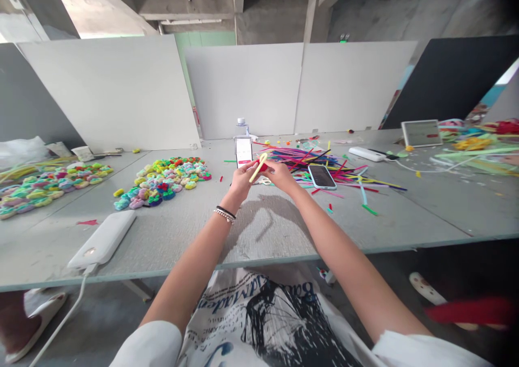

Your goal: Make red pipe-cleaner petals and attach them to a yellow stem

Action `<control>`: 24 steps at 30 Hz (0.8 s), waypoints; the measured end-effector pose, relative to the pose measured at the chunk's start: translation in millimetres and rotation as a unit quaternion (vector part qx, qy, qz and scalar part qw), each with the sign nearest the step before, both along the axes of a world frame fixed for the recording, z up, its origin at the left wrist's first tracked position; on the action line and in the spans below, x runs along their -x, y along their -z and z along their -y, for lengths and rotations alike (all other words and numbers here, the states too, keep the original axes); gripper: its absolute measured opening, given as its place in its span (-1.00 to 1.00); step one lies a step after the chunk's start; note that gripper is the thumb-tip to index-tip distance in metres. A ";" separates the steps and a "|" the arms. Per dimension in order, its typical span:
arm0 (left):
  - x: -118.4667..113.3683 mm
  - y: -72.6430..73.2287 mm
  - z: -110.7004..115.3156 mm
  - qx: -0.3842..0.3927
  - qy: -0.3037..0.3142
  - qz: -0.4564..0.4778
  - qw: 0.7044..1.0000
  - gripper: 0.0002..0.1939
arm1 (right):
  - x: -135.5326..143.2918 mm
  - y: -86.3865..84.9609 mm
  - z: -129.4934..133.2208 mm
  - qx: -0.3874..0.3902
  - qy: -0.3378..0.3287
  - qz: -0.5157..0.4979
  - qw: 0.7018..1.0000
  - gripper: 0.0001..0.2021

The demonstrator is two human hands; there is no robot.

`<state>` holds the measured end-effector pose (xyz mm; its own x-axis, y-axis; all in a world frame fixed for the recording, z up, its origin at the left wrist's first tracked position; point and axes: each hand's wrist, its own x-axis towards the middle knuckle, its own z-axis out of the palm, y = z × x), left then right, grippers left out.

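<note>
From here, the yellow stem [257, 171] sits between both hands over the table [194, 232], against a red piece [264, 167]. The left hand [242, 177] seems to pinch it; the right hand's [279, 173] fingers I can't tell — I'd grip close, bend gently. Loose stems [290, 157] lie beyond.

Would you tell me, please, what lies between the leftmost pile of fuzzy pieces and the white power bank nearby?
The head view shows a small red scrap on the tabletop between that pile and the power bank.
</note>
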<state>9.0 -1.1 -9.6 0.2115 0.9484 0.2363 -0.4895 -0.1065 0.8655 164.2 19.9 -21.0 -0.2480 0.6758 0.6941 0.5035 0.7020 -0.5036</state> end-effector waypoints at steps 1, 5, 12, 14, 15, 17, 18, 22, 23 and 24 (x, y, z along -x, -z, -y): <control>-0.3 0.3 -0.2 -0.001 0.000 0.001 1.000 -0.76 | 0.0 0.1 -0.3 0.004 -0.002 -0.002 1.000 -0.49; -0.5 1.7 -0.4 -0.002 0.008 -0.003 1.000 -0.72 | 0.7 -0.1 -0.4 0.011 -0.009 0.002 1.000 -0.43; 1.4 5.4 -3.6 -0.002 0.026 -0.016 1.000 -0.68 | -1.4 -2.3 2.7 0.017 0.026 0.030 0.999 -0.53; 1.2 6.6 -6.1 -0.004 0.024 -0.017 1.000 -0.66 | -1.9 -2.7 2.8 0.017 0.029 0.039 0.999 -0.55; 1.0 7.1 -7.2 -0.004 0.023 -0.017 1.000 -0.65 | -2.0 -2.7 2.7 0.016 0.029 0.044 0.998 -0.56; 0.8 7.8 -9.0 -0.005 0.020 -0.018 1.000 -0.65 | -1.6 -2.2 2.4 0.012 0.030 0.049 0.998 -0.58; 0.8 8.0 -9.4 -0.005 0.018 -0.019 1.000 -0.65 | -1.1 -1.7 2.3 0.010 0.031 0.051 0.998 -0.58; 2.1 7.7 -9.1 -0.004 0.012 -0.027 1.000 -0.63 | 2.2 1.6 2.1 -0.001 0.028 0.049 0.998 -0.58; 2.4 7.5 -9.0 -0.004 0.011 -0.030 0.999 -0.62 | 3.3 2.4 1.6 -0.005 0.025 0.048 0.999 -0.57; 2.5 7.3 -8.8 -0.004 0.010 -0.034 0.999 -0.60 | 4.3 3.0 1.0 -0.011 0.022 0.047 0.999 -0.57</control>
